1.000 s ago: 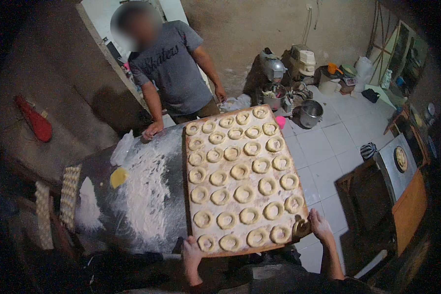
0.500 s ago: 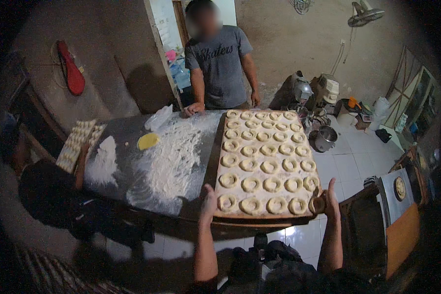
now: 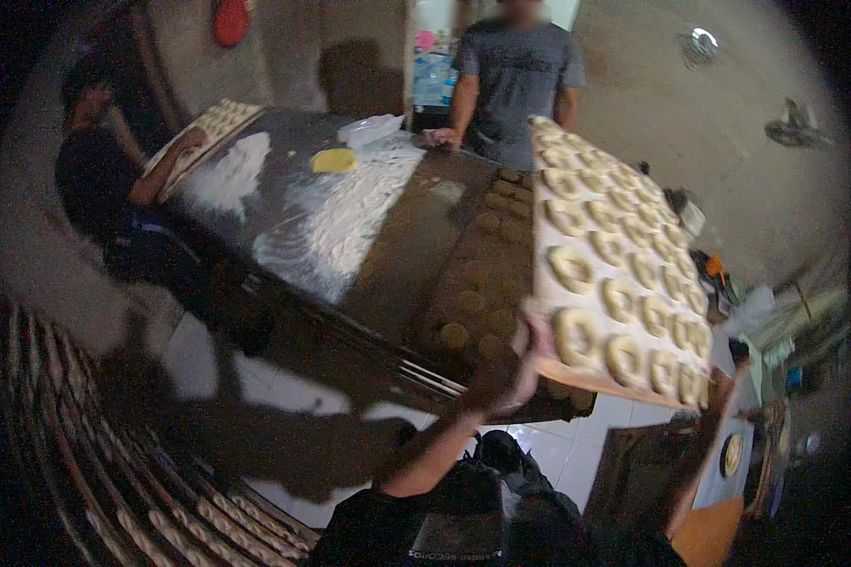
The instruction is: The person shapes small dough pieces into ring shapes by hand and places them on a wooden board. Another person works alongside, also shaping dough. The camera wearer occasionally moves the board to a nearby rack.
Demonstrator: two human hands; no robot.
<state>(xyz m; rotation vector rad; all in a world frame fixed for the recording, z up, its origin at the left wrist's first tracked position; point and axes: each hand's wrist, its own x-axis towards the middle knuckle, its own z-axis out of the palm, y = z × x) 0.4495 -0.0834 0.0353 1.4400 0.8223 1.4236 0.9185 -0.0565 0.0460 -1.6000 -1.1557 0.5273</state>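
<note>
A board of dough rings (image 3: 667, 386) is raised off the table and slants, its right side lower. Rows of pale rings with hollow centres lie on its light, floured surface. My left hand (image 3: 529, 352) is closed on the board's near left corner. My right hand (image 3: 725, 383) is at the near right edge, partly behind the board and blurred, its fingers largely hidden. Beneath and left of the board, the dark tabletop (image 3: 378, 274) shows several dim round shapes (image 3: 456, 335) that I cannot make out well.
Flour (image 3: 355, 217), a yellow dough scraper (image 3: 335, 161) and a plastic bag (image 3: 371, 129) lie on the table. One person (image 3: 515, 85) stands across it; another (image 3: 104, 189) works at a tray of dough pieces (image 3: 222, 120) on the left. Racked dough trays (image 3: 161, 520) stand lower left.
The board has come up off the table and swung right, tilting, with my hands at its near corners. Round shapes on the dark surface beneath now show. My view has turned.
</note>
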